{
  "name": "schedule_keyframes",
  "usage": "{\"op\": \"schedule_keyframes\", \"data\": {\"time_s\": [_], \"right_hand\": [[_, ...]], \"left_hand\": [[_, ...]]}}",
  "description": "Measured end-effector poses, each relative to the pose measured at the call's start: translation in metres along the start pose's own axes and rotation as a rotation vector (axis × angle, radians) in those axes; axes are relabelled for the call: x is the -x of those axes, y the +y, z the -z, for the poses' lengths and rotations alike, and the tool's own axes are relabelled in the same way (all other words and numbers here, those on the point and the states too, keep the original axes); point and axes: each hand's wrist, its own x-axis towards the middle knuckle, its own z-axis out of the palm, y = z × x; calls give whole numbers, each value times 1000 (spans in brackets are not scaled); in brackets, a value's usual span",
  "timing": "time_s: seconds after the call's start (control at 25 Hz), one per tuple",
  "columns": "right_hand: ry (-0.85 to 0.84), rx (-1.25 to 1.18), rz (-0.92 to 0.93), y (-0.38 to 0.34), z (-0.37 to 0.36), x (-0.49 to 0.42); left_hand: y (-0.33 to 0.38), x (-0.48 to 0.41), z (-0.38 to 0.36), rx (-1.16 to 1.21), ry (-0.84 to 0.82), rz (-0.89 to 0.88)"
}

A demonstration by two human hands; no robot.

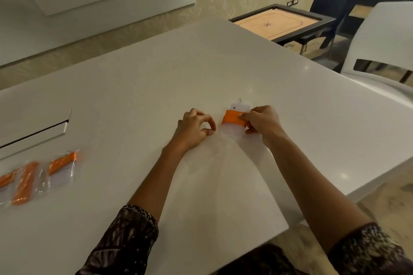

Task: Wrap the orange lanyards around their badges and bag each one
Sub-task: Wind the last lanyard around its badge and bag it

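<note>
A clear badge (240, 106) with an orange lanyard (232, 117) wound around its middle lies on the white table (156, 78). My right hand (262, 121) pinches the badge and lanyard at their right side. My left hand (195, 127) is just left of it, with thumb and fingers pinched on the edge of a clear plastic bag (220, 152) that is barely visible on the table. A small metal hook shows at the badge's far end.
Three bagged orange lanyard badges (44, 174) lie at the table's left edge. A slot (35, 131) is cut into the table at left. A white chair (380, 51) and a carrom board (279, 22) stand beyond the right side.
</note>
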Motion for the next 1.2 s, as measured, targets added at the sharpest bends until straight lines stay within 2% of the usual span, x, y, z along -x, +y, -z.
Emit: {"op": "schedule_keyframes", "data": {"time_s": [0.24, 0.52, 0.76, 0.88, 0.96, 1.04, 1.2], "right_hand": [[-21, -162, 28, -4, -3, 20], [-48, -128, 38, 1, -11, 30], [16, -106, 35, 4, -19, 34], [-6, -166, 10, 5, -19, 35], [-28, -226, -3, 4, -19, 37], [-51, -258, -7, 3, -18, 36], [-127, -330, -18, 3, -18, 34]], "left_hand": [[-8, 10, -7, 198, 184, -31], [-4, 16, -8, 448, 249, -83], [7, 17, -19, 527, 344, -32], [11, 15, -18, 456, 295, 98], [10, 13, -14, 285, 201, 210], [9, 14, -9, 201, 131, 223], [15, 17, 4, 653, 54, 163]]}}
